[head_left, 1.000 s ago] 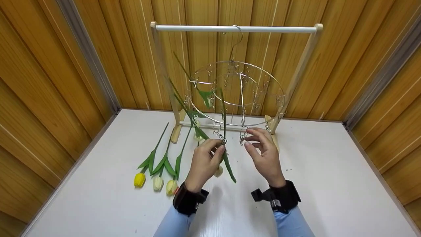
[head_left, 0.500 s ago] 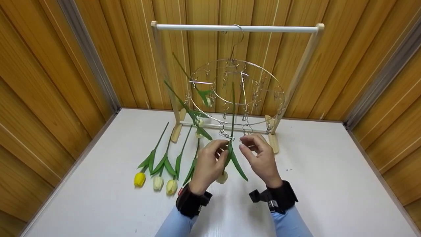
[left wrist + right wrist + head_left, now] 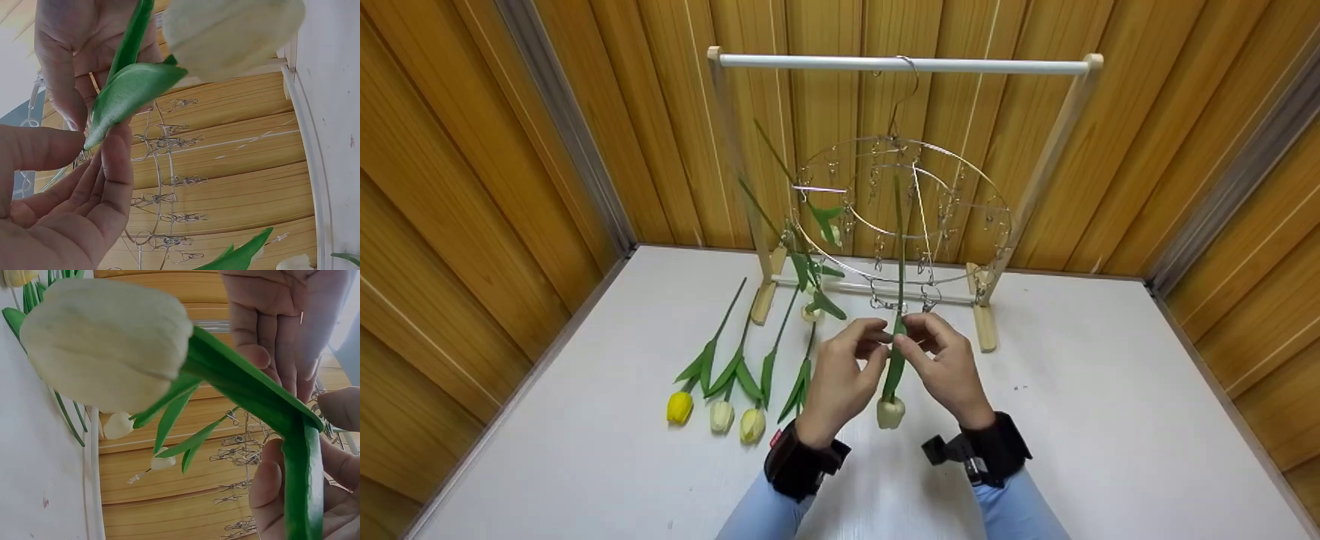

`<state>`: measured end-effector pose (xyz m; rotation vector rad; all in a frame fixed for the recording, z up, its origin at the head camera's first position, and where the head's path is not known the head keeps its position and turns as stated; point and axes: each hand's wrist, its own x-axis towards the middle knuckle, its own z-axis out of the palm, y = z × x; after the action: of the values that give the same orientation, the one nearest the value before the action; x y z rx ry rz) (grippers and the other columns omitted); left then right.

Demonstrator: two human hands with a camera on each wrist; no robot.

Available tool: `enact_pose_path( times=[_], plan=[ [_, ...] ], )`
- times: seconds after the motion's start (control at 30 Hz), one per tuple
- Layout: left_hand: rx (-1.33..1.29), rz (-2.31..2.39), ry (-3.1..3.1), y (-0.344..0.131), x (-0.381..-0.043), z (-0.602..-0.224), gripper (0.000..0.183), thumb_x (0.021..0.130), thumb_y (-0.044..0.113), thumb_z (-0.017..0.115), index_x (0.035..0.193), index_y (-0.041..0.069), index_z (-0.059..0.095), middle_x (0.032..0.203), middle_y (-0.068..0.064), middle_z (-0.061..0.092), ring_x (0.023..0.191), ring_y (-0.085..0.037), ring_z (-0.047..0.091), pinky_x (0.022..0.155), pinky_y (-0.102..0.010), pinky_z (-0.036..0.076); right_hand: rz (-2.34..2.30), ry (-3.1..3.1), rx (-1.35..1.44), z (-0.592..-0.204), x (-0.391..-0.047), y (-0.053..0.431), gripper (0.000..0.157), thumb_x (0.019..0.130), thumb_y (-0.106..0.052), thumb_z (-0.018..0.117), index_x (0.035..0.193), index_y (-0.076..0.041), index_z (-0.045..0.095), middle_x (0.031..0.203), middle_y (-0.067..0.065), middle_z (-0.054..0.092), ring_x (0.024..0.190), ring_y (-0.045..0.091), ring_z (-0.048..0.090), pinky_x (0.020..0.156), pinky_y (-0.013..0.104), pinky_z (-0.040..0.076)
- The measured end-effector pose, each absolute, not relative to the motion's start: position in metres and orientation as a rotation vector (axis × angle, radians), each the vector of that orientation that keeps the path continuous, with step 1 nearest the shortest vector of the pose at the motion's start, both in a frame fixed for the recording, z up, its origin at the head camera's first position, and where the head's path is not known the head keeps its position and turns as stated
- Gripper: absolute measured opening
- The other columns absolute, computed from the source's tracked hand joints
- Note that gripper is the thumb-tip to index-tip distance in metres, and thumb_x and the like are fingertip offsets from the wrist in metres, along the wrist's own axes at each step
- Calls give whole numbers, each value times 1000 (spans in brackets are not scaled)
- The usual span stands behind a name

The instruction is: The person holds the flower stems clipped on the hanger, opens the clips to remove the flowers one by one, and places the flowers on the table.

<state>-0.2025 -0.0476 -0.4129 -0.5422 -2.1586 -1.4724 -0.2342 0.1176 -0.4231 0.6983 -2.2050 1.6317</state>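
Observation:
A white tulip [image 3: 891,412] hangs bloom down in front of the round wire clip hanger [image 3: 855,266], its stem rising past the ring. The thumb and fingers of my left hand [image 3: 844,375] pinch it at the leaf base; the left wrist view shows the thumb tip on the green leaf [image 3: 129,93]. From the other side my right hand [image 3: 949,367] pinches the same leaf and stem, just below a dangling metal clip [image 3: 894,306]. Whether that clip bites the stem cannot be made out. In the right wrist view the bloom [image 3: 107,343] fills the upper left.
The hanger hooks over a white rod [image 3: 825,62] on a wooden stand [image 3: 986,326]. Other tulips hang at its left side [image 3: 826,225]. Several tulips, among them a yellow one [image 3: 679,409], lie on the white table [image 3: 585,465] left of my hands.
My right hand has come left and down from a hanging clip to the tulip. My left hand has shifted slightly right and down with the tulip, whose stem and bloom have swung to the right.

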Motion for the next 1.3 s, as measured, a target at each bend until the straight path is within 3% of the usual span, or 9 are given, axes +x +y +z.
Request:
enact_pose_path(
  times=[0.4,0.6,0.77,1.1,1.3],
  plan=[
    [-468,-1607,-2126,-56,-209,-411,27,102,9,63,126,-4,65,104,-14,72,85,-25,73,75,-33,59,1703,-2199,663,-424,-233,116,11,97,0,69,108,1,70,92,7,71,81,13,65,76,25,51],
    [-387,-1598,-2119,-60,-217,-407,30,105,17,60,127,-2,67,107,-13,73,82,-21,71,71,-30,54,1702,-2185,701,-422,-233,116,10,96,1,69,106,2,70,92,6,70,80,12,65,75,25,51],
    [-366,-1591,-2124,-59,-223,-406,27,106,21,58,119,0,71,99,-9,72,77,-15,67,67,-27,52,1691,-2184,733,-421,-233,117,11,96,1,68,106,-2,71,92,5,70,80,12,66,75,25,53],
    [-379,-1634,-2059,-55,-230,-409,21,106,16,60,110,-1,72,91,-9,67,75,-18,65,66,-25,51,1668,-2162,769,-420,-233,117,11,95,3,69,106,3,71,93,13,69,79,10,64,72,23,52],
    [-374,-1740,-2051,-57,-231,-408,19,104,14,61,107,-2,70,90,-10,66,74,-17,63,66,-25,50,1659,-2160,756,-421,-233,117,13,95,2,69,108,0,72,95,12,70,80,9,64,73,23,52]
  ],
)
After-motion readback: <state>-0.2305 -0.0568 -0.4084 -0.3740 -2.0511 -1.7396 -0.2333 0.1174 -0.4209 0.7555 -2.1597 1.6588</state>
